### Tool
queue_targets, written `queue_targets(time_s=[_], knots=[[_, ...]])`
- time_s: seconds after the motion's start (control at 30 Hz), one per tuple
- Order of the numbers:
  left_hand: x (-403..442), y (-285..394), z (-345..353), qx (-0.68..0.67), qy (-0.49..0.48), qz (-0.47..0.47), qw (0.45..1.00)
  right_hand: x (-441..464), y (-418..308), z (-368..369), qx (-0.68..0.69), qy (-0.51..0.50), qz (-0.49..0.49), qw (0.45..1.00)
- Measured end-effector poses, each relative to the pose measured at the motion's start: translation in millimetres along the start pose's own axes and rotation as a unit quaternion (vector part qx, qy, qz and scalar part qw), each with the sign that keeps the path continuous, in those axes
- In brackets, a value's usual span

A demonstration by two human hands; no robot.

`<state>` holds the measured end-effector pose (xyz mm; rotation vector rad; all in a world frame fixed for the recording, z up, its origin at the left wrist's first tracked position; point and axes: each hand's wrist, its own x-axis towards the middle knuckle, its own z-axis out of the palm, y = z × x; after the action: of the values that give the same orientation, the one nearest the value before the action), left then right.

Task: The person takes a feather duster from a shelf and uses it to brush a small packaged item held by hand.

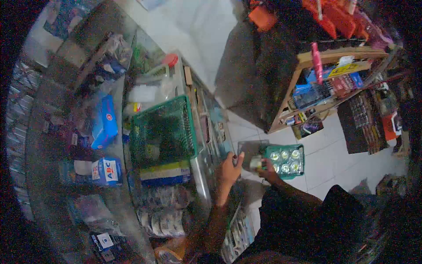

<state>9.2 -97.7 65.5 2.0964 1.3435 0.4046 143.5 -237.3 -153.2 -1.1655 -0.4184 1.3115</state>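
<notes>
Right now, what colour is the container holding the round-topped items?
Green; the container shows in the head view.

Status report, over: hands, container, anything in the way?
Right hand holding small pale container, beside green tray. Left hand by glass counter, grip unclear. Nothing plainly blocking between container and tray.

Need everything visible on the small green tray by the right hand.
The green tray is roughly rectangular, looks like plastic, and sits open side up against pale floor tiles. It holds round items with bright centres, at least six visible in two rows. The right hand overlaps its near left corner; contact is unclear. Blur hides finer detail.
</notes>
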Motion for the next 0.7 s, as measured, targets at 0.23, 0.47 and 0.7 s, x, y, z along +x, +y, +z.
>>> queue_targets(time_s=[0.23, 0.47, 0.7], knots=[[33, -37, 12, -0.146, -0.16, -0.096, 0.972, -15, -199, 106, -0.481, -0.098, -0.209, 0.846], [64, -77, 23, -0.413, -0.174, -0.048, 0.893, 59, -221, 91, -0.579, -0.059, -0.369, 0.724], [71, -74, 12, -0.536, -0.14, -0.05, 0.831, 40, -395, 110, -0.522, 0.359, -0.539, 0.555]])
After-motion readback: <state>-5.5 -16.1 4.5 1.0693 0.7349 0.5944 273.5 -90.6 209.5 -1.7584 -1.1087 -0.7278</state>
